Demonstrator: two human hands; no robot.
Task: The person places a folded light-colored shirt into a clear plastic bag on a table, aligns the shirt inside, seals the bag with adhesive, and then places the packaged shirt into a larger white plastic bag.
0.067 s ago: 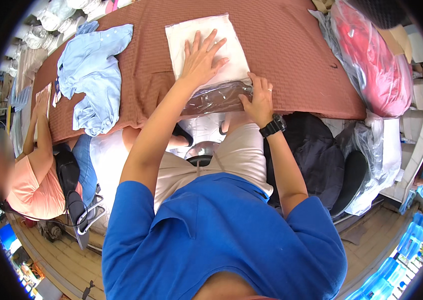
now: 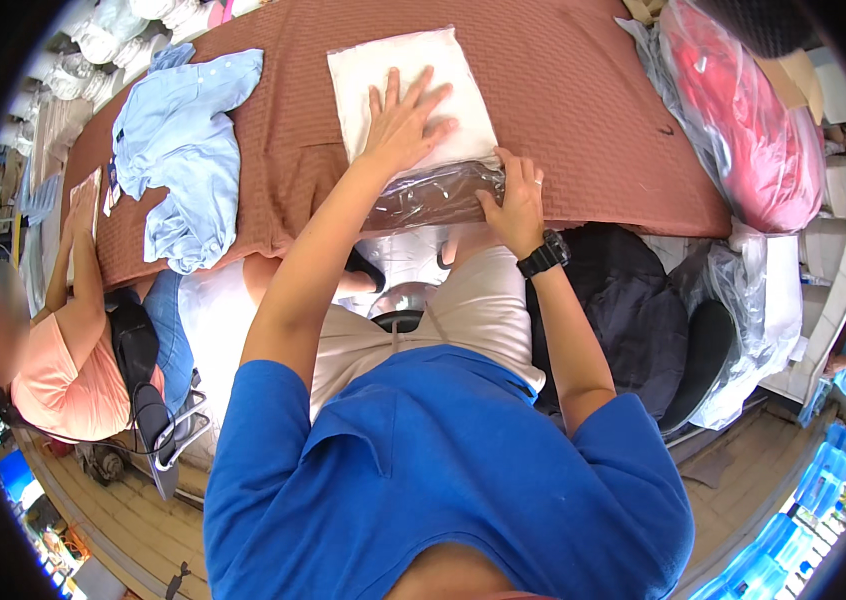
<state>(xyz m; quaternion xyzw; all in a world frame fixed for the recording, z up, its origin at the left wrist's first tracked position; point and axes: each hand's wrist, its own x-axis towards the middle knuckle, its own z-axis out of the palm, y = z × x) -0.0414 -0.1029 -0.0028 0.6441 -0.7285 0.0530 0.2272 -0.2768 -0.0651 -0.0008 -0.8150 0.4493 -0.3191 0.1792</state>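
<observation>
Head | left hand (image 2: 403, 132) splayed flat on white packet (image 2: 465, 108), long axis pointing away | right hand (image 2: 518, 205) at clear flap (image 2: 431, 197)'s right edge, grip unclear

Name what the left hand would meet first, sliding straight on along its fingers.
The left hand would first cross the far part of the white packet, then, it seems, the brown cloth.

A brown cloth (image 2: 583, 110) spreads across the middle, with a pale blue shirt (image 2: 178, 130) lying crumpled on its left side. White bundles (image 2: 95, 42) crowd the far left. At far right a red bundle (image 2: 733, 130) sits in clear plastic. Black fabric (image 2: 608, 325) bulges nearer, on the right. A person in an orange top (image 2: 68, 390) sits left; blue containers (image 2: 823, 475) are near right.
</observation>
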